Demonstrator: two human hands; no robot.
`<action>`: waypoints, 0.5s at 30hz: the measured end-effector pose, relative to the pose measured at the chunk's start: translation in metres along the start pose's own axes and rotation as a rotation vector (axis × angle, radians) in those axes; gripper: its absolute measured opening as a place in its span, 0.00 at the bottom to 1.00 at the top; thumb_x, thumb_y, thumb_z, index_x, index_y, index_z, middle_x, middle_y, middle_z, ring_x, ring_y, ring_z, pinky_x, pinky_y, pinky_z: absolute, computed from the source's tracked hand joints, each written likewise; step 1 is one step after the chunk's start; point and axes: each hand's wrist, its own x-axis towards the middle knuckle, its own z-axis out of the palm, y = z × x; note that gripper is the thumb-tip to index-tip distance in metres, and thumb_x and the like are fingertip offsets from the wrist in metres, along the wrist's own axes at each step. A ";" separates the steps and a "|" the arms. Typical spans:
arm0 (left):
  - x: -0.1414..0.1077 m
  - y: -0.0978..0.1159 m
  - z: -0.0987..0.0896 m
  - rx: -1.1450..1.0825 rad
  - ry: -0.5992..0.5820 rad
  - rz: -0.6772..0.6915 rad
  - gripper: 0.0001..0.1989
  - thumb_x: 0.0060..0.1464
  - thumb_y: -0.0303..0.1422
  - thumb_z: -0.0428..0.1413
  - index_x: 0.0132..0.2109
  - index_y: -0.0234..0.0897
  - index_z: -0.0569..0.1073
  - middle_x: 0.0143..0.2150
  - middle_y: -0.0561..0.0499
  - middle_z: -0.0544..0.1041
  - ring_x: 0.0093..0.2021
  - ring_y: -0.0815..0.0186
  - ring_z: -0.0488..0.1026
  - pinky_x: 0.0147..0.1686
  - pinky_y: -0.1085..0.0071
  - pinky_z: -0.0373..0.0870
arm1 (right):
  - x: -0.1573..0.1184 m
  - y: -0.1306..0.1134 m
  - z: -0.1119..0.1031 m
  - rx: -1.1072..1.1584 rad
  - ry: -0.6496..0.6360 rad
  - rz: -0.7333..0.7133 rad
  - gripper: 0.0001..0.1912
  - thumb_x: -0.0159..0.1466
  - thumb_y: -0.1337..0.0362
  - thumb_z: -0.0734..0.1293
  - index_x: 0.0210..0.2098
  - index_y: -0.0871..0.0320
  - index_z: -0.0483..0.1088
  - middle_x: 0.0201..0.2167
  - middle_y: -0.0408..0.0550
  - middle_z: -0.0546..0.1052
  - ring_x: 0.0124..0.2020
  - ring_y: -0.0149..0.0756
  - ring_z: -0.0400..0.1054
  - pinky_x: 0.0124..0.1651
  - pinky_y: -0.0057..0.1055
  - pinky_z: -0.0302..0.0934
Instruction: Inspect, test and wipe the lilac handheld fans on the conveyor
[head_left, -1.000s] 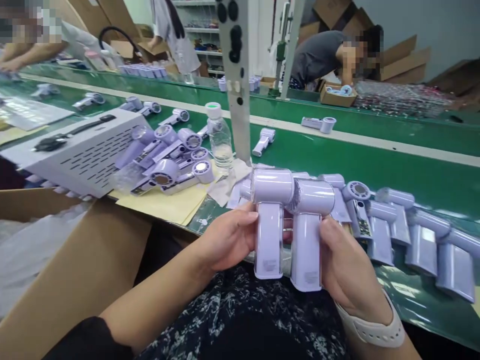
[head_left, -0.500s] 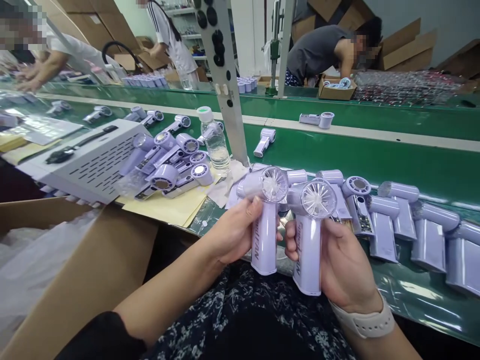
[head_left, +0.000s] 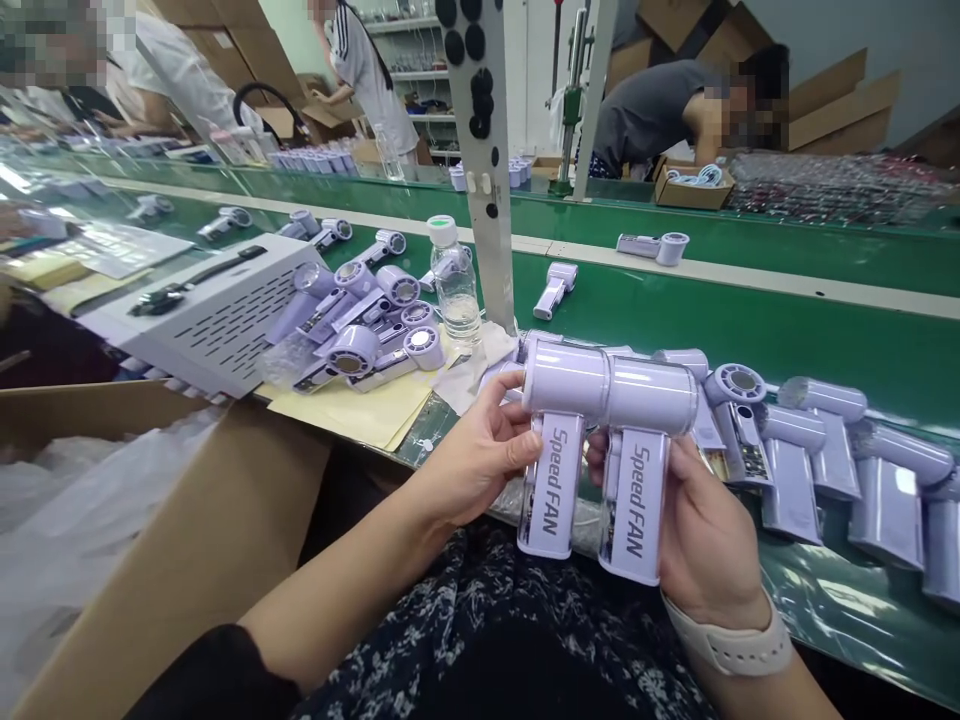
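Note:
Two purple handheld fans are held upright side by side above my lap, their barrels sideways and touching or nearly so, "Speed FAN" lettering facing me. My left hand (head_left: 491, 450) grips the left fan (head_left: 559, 480), thumb on its upper handle. My right hand (head_left: 705, 520), with a pale band on the wrist, is closed round the right fan (head_left: 641, 500) from its right side; some of its fingers are hidden behind. Beyond them, several purple fans (head_left: 795, 480) lie in a row along the bench edge.
A pile of fans (head_left: 375, 310) lies on yellow paper (head_left: 360, 415) beside a vented white box (head_left: 217, 310). A bottle (head_left: 457, 290) stands near a metal post (head_left: 491, 180). Fans rest on the green belt (head_left: 750, 250). An open carton (head_left: 172, 560) is at left. People work beyond.
Both fans have been turned, so their barrels now point sideways and their lettering faces me instead of the clear finned ends. The view has shifted slightly left.

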 end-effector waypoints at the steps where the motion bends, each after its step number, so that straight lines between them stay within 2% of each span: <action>1: 0.001 -0.001 0.000 -0.004 0.000 0.003 0.40 0.43 0.38 0.74 0.60 0.43 0.64 0.48 0.46 0.80 0.41 0.60 0.81 0.40 0.67 0.78 | -0.001 0.000 0.001 -0.014 0.006 0.007 0.17 0.69 0.59 0.65 0.57 0.49 0.75 0.37 0.48 0.84 0.37 0.40 0.80 0.40 0.35 0.77; 6: 0.003 -0.008 0.000 -0.028 0.016 0.000 0.39 0.39 0.41 0.75 0.56 0.38 0.69 0.49 0.43 0.80 0.42 0.60 0.80 0.43 0.67 0.76 | 0.000 0.002 0.000 -0.027 0.031 0.082 0.18 0.68 0.57 0.67 0.56 0.49 0.75 0.37 0.49 0.85 0.37 0.44 0.81 0.41 0.39 0.78; 11: 0.002 -0.007 -0.002 0.013 -0.007 0.025 0.37 0.40 0.46 0.74 0.54 0.36 0.73 0.53 0.39 0.79 0.50 0.54 0.79 0.44 0.67 0.75 | 0.007 0.008 -0.006 -0.073 0.042 0.098 0.13 0.65 0.54 0.68 0.45 0.50 0.80 0.36 0.49 0.85 0.37 0.49 0.81 0.40 0.45 0.78; 13: 0.000 -0.001 -0.004 0.100 -0.011 0.051 0.34 0.44 0.45 0.72 0.55 0.35 0.73 0.54 0.38 0.79 0.53 0.53 0.78 0.46 0.67 0.74 | 0.004 0.009 -0.007 -0.146 0.022 0.037 0.16 0.65 0.51 0.68 0.45 0.51 0.79 0.39 0.50 0.85 0.41 0.53 0.81 0.46 0.50 0.77; 15: -0.005 0.006 -0.006 0.300 -0.019 0.112 0.32 0.47 0.41 0.71 0.57 0.36 0.73 0.55 0.39 0.79 0.53 0.52 0.78 0.48 0.64 0.74 | -0.004 0.005 -0.007 -0.284 -0.014 -0.093 0.19 0.62 0.50 0.72 0.50 0.48 0.78 0.46 0.50 0.84 0.49 0.56 0.78 0.54 0.55 0.72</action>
